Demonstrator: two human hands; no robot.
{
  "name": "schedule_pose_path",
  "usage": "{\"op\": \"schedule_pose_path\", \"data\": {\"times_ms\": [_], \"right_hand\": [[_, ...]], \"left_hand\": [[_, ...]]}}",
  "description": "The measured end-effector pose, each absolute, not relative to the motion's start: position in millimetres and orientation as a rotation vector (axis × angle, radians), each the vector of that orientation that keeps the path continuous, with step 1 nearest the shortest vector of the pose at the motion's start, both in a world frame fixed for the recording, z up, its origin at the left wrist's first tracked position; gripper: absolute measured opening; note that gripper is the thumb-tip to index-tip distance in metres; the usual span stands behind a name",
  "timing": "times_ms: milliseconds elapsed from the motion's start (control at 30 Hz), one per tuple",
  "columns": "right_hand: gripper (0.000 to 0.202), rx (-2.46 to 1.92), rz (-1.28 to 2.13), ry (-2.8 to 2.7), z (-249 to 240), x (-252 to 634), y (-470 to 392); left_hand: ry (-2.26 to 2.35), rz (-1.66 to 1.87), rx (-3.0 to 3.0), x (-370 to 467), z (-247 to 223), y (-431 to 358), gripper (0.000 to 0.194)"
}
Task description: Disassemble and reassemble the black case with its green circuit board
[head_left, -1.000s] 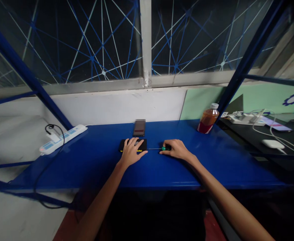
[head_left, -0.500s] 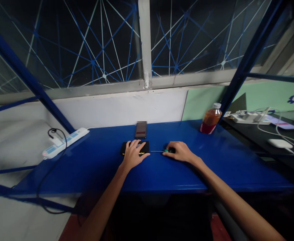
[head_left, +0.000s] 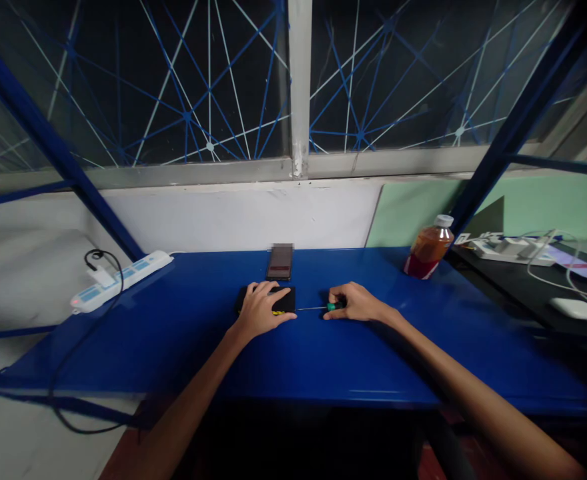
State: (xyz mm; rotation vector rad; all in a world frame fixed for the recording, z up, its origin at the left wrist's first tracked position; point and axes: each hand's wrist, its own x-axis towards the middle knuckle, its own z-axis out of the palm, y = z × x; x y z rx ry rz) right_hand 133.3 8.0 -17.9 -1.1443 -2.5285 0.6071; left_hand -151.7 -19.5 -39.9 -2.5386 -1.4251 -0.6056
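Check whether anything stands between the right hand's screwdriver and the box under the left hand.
Nothing visible does. The screwdriver in the right hand points at the box from the right; the left hand rests on the box, beside the tip's line, not across it. Tip contact is unclear.

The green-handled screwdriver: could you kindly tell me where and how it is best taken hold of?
Probably by its thicker handle, from the right, as the right hand holds it: the thin shaft points left towards the black object under the left hand.
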Motion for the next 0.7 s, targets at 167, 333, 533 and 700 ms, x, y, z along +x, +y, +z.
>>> {"op": "schedule_pose_path", "data": {"times_ms": [167,333,533,700], "right_hand": [[0.041,-1.165,0.537,-2.488,-24,136,5],[0.039,-1.231,0.360,-2.445,-27,149,9],[0.041,-1.167,0.357,-2.469,-26,153,10],[0.037,-1.261,0.289,-2.490,-30,148,7]], "left_hand": [[-1.422,-0.489,-2.693,-150,-27,4,0.076],[-1.414,-0.539,-2.715,-140,-30,15,0.076],[-1.376,-0.603,-2.696,-139,-37,11,0.072],[-1.383,-0.619,-2.684,-140,-38,9,0.073]]}}
